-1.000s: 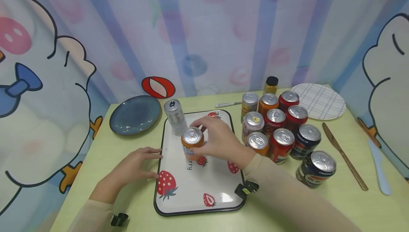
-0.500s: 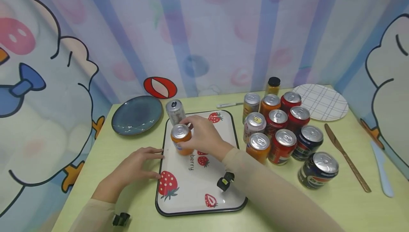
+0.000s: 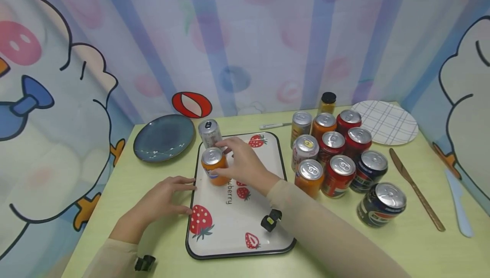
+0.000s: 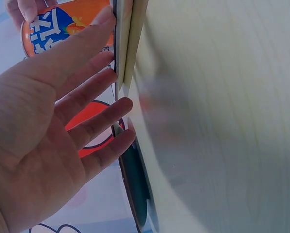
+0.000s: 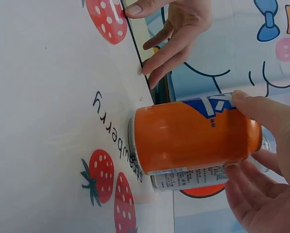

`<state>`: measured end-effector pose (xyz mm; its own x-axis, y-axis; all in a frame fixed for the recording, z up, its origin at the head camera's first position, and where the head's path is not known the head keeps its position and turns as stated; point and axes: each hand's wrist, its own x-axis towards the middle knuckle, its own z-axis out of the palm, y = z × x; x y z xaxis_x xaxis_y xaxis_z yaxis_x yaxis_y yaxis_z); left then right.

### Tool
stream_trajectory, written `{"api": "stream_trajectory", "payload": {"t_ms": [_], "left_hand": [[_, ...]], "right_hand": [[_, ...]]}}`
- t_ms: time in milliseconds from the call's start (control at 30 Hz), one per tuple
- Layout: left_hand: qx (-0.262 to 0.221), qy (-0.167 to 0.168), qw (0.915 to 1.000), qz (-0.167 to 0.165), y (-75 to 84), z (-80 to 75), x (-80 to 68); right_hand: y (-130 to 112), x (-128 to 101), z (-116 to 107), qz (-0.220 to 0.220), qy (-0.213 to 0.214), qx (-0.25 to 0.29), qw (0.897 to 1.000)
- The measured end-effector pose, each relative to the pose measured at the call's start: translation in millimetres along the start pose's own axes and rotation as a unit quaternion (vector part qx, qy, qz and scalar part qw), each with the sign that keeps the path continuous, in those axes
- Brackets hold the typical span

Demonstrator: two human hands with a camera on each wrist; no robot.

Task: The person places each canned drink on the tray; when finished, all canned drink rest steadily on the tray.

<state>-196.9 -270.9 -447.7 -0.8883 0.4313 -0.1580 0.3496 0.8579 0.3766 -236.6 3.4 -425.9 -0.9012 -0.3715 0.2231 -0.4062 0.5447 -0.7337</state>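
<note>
The right hand (image 3: 245, 165) curls its thumb and fingers round the top of a short orange aluminium drink can with a blue label (image 3: 214, 166), grasping it as the can stands upright on the white rectangular tray with a black rim and strawberry print (image 3: 245, 222), near the tray's far left corner. In the right wrist view the can's base (image 5: 193, 138) sits on the tray surface beside the printed lettering. Just behind it stands a tall slim silver can (image 3: 210, 133), close to touching. The left hand (image 3: 160, 201) lies flat on the pale green table (image 3: 160, 244), fingers straight and relaxed, holding nothing, its fingertips (image 4: 116, 77) against the tray's left edge. To the right of the tray stands a cluster of red, orange and dark blue cans (image 3: 337, 159).
</note>
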Motion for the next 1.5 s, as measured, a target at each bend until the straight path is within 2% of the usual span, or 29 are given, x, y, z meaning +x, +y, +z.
{"api": "stream_trajectory", "payload": {"t_ms": [267, 633, 867, 1067, 1300, 1433, 1500], "left_hand": [[-0.007, -0.002, 0.9999, -0.014, -0.8, 1.2, 0.5], [-0.003, 0.0, 0.9997, -0.024, -0.8, 2.5, 0.9], [-0.008, -0.001, 0.9998, -0.018, 0.2, 1.3, -0.4], [-0.005, 0.001, 1.0, -0.007, 0.5, 1.2, 0.6], [-0.005, -0.002, 1.0, -0.003, -0.5, 2.4, 0.1], [-0.003, 0.002, 1.0, 0.004, -2.0, 2.8, -0.7], [0.0, 0.006, 0.9999, 0.009, -2.9, 2.7, -1.3]], "right_hand": [[-3.2, -28.7, -29.4, -0.008, -0.008, -0.036, 0.999], [-0.8, -85.2, -96.5, -0.074, -0.012, -0.099, 0.992], [19.0, -120.0, -131.7, -0.087, 0.0, -0.119, 0.989], [34.6, -143.8, -171.2, -0.113, -0.012, -0.152, 0.982], [54.1, -166.0, -216.0, -0.1, -0.027, -0.194, 0.975], [68.7, -179.5, -231.5, -0.105, -0.024, -0.199, 0.974], [74.4, -186.2, -237.0, -0.098, -0.03, -0.19, 0.976]]}}
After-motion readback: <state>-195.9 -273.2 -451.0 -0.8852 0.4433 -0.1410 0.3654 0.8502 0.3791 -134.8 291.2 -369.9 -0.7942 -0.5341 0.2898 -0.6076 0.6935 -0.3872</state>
